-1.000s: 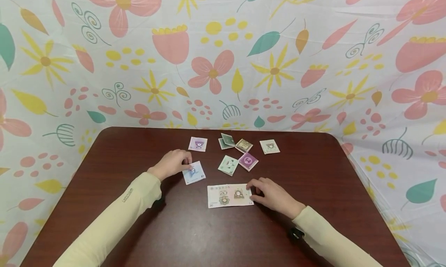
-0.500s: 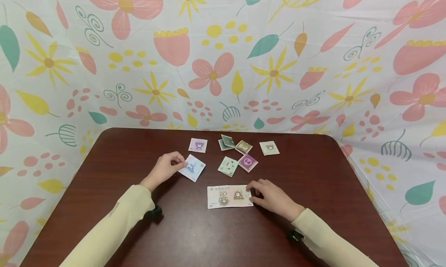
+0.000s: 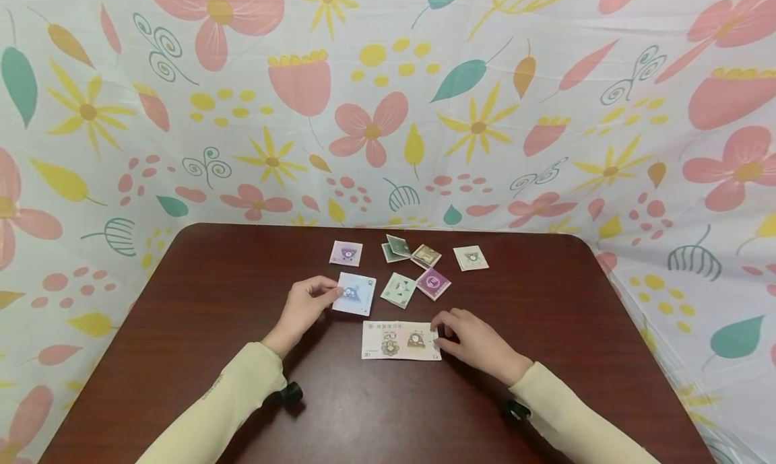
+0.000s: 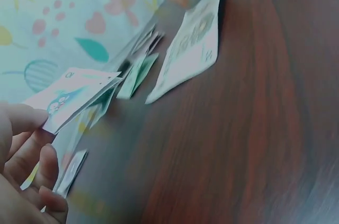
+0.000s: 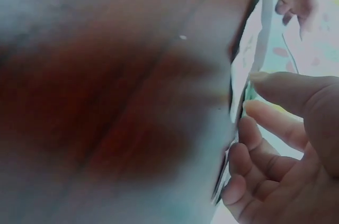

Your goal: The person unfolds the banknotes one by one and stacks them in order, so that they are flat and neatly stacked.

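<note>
My left hand [image 3: 306, 309] pinches a folded blue play banknote [image 3: 354, 294] between thumb and fingers at its left edge. In the left wrist view the same folded note [image 4: 74, 94] is tilted up, its layers showing at the side. An unfolded play banknote marked 20 [image 3: 388, 343] lies in front, nearer the table's middle. At its right end my right hand [image 3: 475, 343] holds it with thumb and curled fingers. The right wrist view shows the thumb [image 5: 286, 89] and fingertips close at the note's edge.
Behind lie several folded notes on the brown table [image 3: 339, 410]: a light purple one [image 3: 346, 253], dark green [image 3: 397, 247], brown [image 3: 426, 255], pale green [image 3: 398, 290], magenta [image 3: 434, 284] and a greyish one [image 3: 471, 258]. A flowered cloth [image 3: 376, 114] hangs behind the table.
My left hand has turned the folded blue note and brought it right, closer to the pale green note. The right hand and the 20 note have stayed in place.
</note>
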Available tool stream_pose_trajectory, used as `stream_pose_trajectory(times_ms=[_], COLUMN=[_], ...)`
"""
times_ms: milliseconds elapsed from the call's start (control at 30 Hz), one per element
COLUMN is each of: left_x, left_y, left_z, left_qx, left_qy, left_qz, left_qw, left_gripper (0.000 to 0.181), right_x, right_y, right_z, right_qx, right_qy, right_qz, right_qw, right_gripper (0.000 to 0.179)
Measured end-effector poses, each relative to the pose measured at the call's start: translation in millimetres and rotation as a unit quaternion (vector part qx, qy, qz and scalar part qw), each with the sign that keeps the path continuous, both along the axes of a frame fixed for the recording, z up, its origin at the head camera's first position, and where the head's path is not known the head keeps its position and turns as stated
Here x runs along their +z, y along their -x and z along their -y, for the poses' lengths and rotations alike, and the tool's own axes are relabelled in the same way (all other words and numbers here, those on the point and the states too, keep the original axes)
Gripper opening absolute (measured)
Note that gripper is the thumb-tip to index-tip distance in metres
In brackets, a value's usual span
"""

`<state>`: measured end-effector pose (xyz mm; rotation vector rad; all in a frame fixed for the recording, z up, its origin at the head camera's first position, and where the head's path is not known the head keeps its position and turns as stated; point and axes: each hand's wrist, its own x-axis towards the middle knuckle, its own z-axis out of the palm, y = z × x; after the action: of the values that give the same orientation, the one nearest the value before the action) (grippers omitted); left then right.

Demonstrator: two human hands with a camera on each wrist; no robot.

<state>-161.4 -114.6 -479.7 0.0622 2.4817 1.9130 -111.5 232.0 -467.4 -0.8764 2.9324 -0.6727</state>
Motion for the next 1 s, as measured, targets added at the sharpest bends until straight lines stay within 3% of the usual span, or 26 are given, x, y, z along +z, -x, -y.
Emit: stream_pose_trajectory(times_ms=[267, 500, 1000], left_x=[1.3, -0.2, -4.7], left_y=[-13.9, -24.4, -32.9], left_z=[-23.5, -38.9, -59.5], left_qx=[-0.017, -0.038, -0.016], left_qy=[-0.015, -0.015, -0.062], left_qz=[-0.005, -0.007, 0.008], left_qw=[0.9997, 0.9992, 0.9979], left_gripper=[0.006, 0.004, 0.005], right_x=[6.4, 11.0, 13.2], right_y=[9.9, 17.1, 20.9], right_z=[11.2, 26.0, 45.4], right_qx=[-0.016, -0.011, -0.020], right_qy=[0.022, 0.059, 0.105], right_qz=[-0.015, -0.047, -0.085], right_qw=[0.9995, 0.9970, 0.9907], right_gripper=[0.015, 0.019, 0.028])
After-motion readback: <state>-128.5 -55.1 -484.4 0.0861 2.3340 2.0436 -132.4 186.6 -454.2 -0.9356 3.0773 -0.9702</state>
